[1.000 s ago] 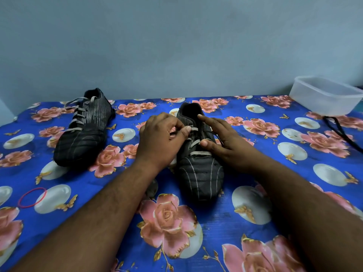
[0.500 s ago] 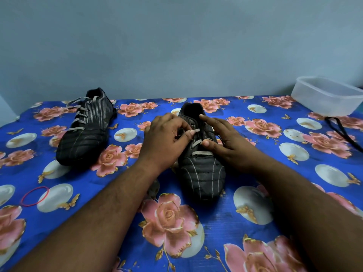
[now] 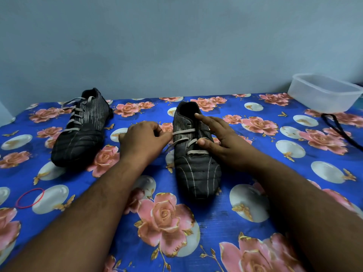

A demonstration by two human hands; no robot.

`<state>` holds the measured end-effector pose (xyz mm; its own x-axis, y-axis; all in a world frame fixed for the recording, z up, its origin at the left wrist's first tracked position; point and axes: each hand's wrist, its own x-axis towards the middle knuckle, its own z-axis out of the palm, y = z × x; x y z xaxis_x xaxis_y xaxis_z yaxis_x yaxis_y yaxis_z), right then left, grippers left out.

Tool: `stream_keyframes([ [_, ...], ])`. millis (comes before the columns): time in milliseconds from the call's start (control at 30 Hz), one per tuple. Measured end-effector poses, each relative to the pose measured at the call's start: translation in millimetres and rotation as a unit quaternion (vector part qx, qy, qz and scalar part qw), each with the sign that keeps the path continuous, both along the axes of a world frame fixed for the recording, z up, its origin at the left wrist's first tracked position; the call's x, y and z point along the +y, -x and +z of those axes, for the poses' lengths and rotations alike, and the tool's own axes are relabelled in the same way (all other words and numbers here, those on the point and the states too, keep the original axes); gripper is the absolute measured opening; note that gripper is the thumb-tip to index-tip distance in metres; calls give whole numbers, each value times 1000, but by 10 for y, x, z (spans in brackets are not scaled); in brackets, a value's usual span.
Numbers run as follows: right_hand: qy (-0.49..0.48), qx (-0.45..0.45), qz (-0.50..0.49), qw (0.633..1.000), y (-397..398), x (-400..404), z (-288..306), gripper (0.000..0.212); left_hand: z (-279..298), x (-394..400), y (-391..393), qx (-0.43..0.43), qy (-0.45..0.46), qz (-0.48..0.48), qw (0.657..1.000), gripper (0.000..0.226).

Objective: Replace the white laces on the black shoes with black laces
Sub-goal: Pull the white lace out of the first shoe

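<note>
Left hand [image 3: 144,142] on white lace [image 3: 183,131] of unbranded black shoe [image 3: 194,154].

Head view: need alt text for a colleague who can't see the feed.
A person's left hand pinches a white lace pulled sideways out of the near black shoe, while the right hand rests flat on that shoe. A second black shoe, laced in white, a clear tub and a black lace lie on the floral cloth.
</note>
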<state>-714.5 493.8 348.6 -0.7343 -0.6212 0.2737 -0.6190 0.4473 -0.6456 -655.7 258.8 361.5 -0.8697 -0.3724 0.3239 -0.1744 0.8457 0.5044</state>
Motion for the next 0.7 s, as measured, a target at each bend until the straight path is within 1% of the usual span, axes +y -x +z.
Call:
stream_keyframes([
  [67, -2, -3, -1, 1000, 1, 5, 5, 75, -10, 23, -8, 60, -22, -64, 996, 28],
  [133, -5, -2, -3, 1000, 4, 6, 7, 76, -18, 79, -23, 103, -31, -153, 982, 37],
  [167, -4, -1, -3, 1000, 5, 6, 5, 76, -26, 121, -27, 110, -24, -183, 977, 43],
  [233, -3, -3, -1, 1000, 3, 7, 3, 77, -27, 205, -33, 112, -9, -204, 972, 49],
  [333, -1, -3, 2, 1000, -4, 7, 5, 76, -32, 229, -17, 119, 2, -189, 975, 43],
  [467, -1, -7, 3, 1000, 0, 6, 4, 74, -20, 151, -3, 125, -27, -145, 981, 32],
  [567, 1, -7, 6, 1000, -1, 5, 3, 75, -21, 108, -12, 107, -84, -102, 985, 28],
  [700, -1, -8, 4, 1000, -2, 13, 4, 77, -11, 11, -32, 81, -94, -52, 991, 28],
])
